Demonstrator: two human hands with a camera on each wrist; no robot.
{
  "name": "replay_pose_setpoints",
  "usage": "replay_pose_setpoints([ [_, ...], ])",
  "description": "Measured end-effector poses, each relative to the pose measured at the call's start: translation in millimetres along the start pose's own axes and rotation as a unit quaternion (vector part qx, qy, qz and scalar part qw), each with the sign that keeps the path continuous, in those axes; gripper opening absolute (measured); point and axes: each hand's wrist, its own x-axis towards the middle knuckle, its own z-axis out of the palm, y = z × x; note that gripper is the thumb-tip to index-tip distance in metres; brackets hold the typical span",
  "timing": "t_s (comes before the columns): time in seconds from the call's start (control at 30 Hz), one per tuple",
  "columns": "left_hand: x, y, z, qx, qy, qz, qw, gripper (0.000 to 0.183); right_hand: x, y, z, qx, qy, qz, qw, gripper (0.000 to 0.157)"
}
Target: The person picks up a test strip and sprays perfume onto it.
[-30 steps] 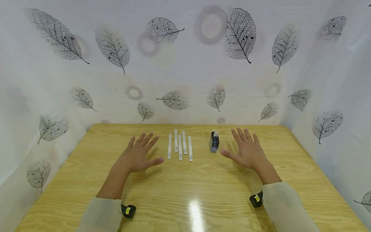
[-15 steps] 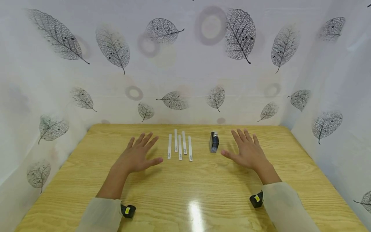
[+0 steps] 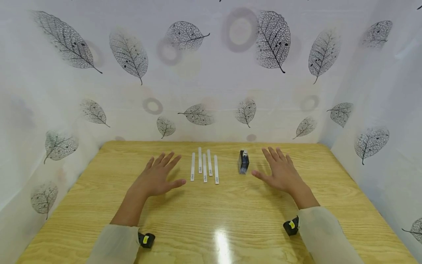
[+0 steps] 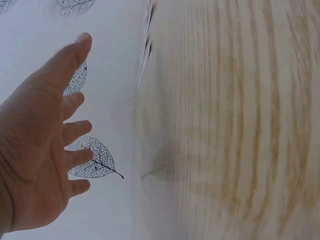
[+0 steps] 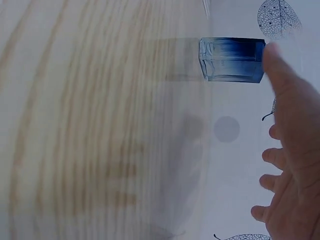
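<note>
Several white paper strips (image 3: 204, 168) with small dark print at their near ends lie side by side mid-table. To their right stands a dark blue glass bottle (image 3: 243, 162) with a silver spray nozzle on top, like a perfume bottle. My left hand (image 3: 156, 179) is spread palm down left of the strips, its thumb pointing toward them, holding nothing. My right hand (image 3: 281, 172) is likewise spread, just right of the bottle, thumb apart from it. In the right wrist view the bottle (image 5: 232, 60) shows clear blue glass, and the thumbtip overlaps its edge.
The wooden table (image 3: 184, 227) has a glossy surface with a bright light reflection near the front. A white curtain (image 3: 211, 84) with leaf prints stands around its back and sides. Each wrist carries a small black camera (image 3: 146, 240) beside a pale sleeve.
</note>
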Motion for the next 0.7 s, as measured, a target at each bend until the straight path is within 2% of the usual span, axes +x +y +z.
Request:
replay_pose_setpoints([
  [0.3, 7.8, 1.1, 1.9, 0.011, 0.011, 0.006, 0.9999, 0.086, 10.0, -1.6, 1.4, 0.035, -0.008, -0.016, 0.999, 0.102],
  [0.5, 15.9, 8.0, 3.0, 0.007, -0.001, 0.002, 1.0, 0.081, 17.3, -6.6, 3.6, 0.057, -0.009, -0.034, 0.998, 0.103],
  [0.7, 23.0, 17.8, 4.7, -0.015, -0.018, -0.018, 0.9996, 0.079, 23.9, -12.5, 8.5, 0.086, -0.008, -0.049, 0.995, 0.103],
])
